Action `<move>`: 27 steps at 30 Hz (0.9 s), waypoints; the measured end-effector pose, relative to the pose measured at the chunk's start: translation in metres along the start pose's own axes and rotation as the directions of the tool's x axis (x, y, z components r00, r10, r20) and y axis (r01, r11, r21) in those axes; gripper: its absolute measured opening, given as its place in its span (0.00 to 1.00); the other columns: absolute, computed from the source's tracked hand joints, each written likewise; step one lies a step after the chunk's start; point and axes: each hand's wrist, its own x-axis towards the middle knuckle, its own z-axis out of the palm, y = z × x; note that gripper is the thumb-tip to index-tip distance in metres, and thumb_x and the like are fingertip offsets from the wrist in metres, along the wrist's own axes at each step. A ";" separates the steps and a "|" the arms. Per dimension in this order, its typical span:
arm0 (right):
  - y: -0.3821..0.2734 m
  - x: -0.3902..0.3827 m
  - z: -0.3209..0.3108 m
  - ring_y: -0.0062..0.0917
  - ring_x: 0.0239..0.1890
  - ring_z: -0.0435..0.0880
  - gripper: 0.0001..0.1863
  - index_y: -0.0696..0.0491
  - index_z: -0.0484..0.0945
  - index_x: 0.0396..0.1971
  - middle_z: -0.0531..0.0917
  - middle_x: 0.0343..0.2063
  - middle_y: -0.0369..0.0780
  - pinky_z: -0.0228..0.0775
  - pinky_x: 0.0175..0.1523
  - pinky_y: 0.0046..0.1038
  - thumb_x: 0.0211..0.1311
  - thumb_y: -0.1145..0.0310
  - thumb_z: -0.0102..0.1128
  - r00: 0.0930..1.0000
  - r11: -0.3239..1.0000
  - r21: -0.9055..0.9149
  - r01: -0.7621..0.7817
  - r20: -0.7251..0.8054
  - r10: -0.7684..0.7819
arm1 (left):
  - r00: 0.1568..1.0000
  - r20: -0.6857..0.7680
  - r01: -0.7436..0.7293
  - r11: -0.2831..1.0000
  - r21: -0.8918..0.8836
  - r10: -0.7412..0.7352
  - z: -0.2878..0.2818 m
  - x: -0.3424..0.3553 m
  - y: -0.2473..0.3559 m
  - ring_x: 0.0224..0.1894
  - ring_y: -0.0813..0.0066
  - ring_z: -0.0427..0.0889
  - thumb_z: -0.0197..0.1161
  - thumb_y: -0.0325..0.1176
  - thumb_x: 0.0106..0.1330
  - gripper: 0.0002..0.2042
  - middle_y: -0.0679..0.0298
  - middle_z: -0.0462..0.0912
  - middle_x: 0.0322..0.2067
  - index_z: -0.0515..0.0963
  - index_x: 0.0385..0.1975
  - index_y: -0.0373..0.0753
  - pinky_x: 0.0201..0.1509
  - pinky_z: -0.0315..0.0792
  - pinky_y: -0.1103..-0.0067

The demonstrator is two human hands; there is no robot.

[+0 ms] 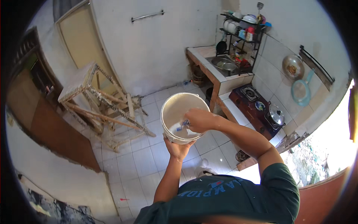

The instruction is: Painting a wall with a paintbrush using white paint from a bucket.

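Observation:
A white plastic bucket (173, 109) is held up in front of me, its open top tilted toward me. My left hand (178, 148) supports it from below at the near side, fingers closed against its base. Down inside the bucket reaches my right hand (201, 119), its fingers curled round a small blue-and-clear piece (185, 122) that I cannot make out. Something whitish with a blue patch (179, 129) lies at the bucket's bottom, partly hidden by this hand.
At left stands a paint-spattered wooden stand (100, 98) on the tiled floor (143, 160). To the right are a two-burner stove (257, 109) with a lidded pot (276, 114), a sink (223, 66) and a dish rack (244, 33). Pans (300, 92) hang on the right wall.

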 end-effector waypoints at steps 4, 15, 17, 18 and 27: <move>-0.004 -0.028 -0.030 0.47 0.45 0.82 0.11 0.57 0.85 0.35 0.85 0.34 0.52 0.73 0.54 0.44 0.53 0.69 0.63 0.998 0.981 0.187 -0.057 -0.005 0.059 | 0.993 -0.088 0.077 0.996 -0.043 -0.081 0.001 0.002 -0.016 0.70 0.44 0.64 0.49 0.66 0.67 0.39 0.56 0.60 0.70 0.56 0.73 0.49 0.66 0.66 0.44; -0.005 -0.044 -0.006 0.44 0.42 0.86 0.12 0.54 0.87 0.38 0.86 0.36 0.50 0.79 0.49 0.41 0.52 0.74 0.63 0.990 0.985 -0.105 -0.137 0.015 0.140 | 0.991 -0.010 0.132 0.990 -0.041 -0.132 -0.011 0.001 -0.030 0.71 0.40 0.59 0.45 0.66 0.69 0.39 0.55 0.53 0.73 0.53 0.74 0.51 0.66 0.65 0.41; 0.002 -0.052 -0.008 0.45 0.42 0.86 0.12 0.53 0.87 0.39 0.86 0.35 0.50 0.77 0.50 0.42 0.54 0.73 0.63 0.996 0.995 -0.036 -0.092 -0.002 0.092 | 0.989 0.002 0.145 0.989 -0.035 -0.145 -0.014 0.000 -0.030 0.72 0.40 0.59 0.45 0.66 0.69 0.39 0.55 0.53 0.73 0.52 0.74 0.51 0.66 0.64 0.40; 0.004 -0.053 -0.010 0.45 0.42 0.85 0.12 0.53 0.87 0.40 0.86 0.33 0.50 0.76 0.51 0.44 0.55 0.72 0.62 0.999 0.999 0.034 -0.037 -0.018 0.038 | 0.989 0.011 0.151 0.988 -0.029 -0.151 -0.016 -0.001 -0.030 0.72 0.39 0.58 0.44 0.66 0.69 0.39 0.54 0.53 0.73 0.52 0.75 0.51 0.67 0.64 0.40; 0.012 -0.040 -0.001 0.46 0.40 0.86 0.12 0.56 0.87 0.37 0.86 0.31 0.50 0.77 0.51 0.41 0.51 0.72 0.63 0.974 0.976 -0.069 -0.209 -0.105 0.201 | 0.986 0.007 0.166 0.986 -0.019 -0.166 -0.007 -0.004 -0.031 0.73 0.42 0.57 0.44 0.69 0.68 0.41 0.55 0.53 0.73 0.50 0.75 0.51 0.67 0.64 0.40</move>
